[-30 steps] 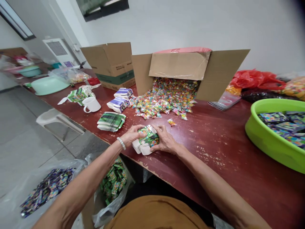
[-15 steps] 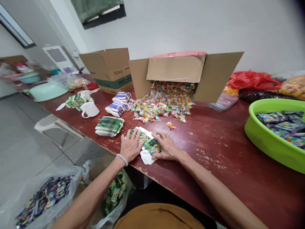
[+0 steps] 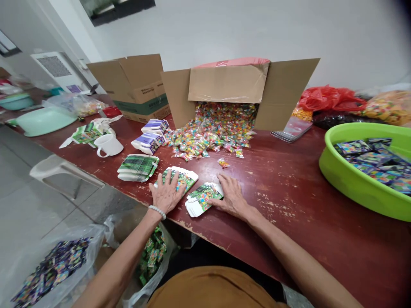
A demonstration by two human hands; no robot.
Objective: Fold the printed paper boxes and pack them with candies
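My left hand (image 3: 167,193) lies flat with fingers spread on a stack of flat green printed cartons (image 3: 183,176) near the table's front edge. My right hand (image 3: 231,196) rests beside a second small stack of the same cartons (image 3: 202,200), its fingers on the stack's right edge. The two stacks lie apart on the dark red table (image 3: 289,205). A single wrapped candy (image 3: 222,162) lies just beyond my right hand. Further back a tipped cardboard box (image 3: 231,87) spills a heap of colourful wrapped candies (image 3: 208,137).
A third stack of flat cartons (image 3: 138,167), purple-white cartons (image 3: 149,143) and a white mug (image 3: 108,145) lie left. A lime green basin (image 3: 356,179) of filled packets stands right. Another cardboard box (image 3: 135,85) is behind. Plastic bags of packets (image 3: 48,269) hang below the table edge.
The one stack that both hands gripped has been split in two. My left hand slid its part leftward and flattened on it; my right hand keeps the other part.
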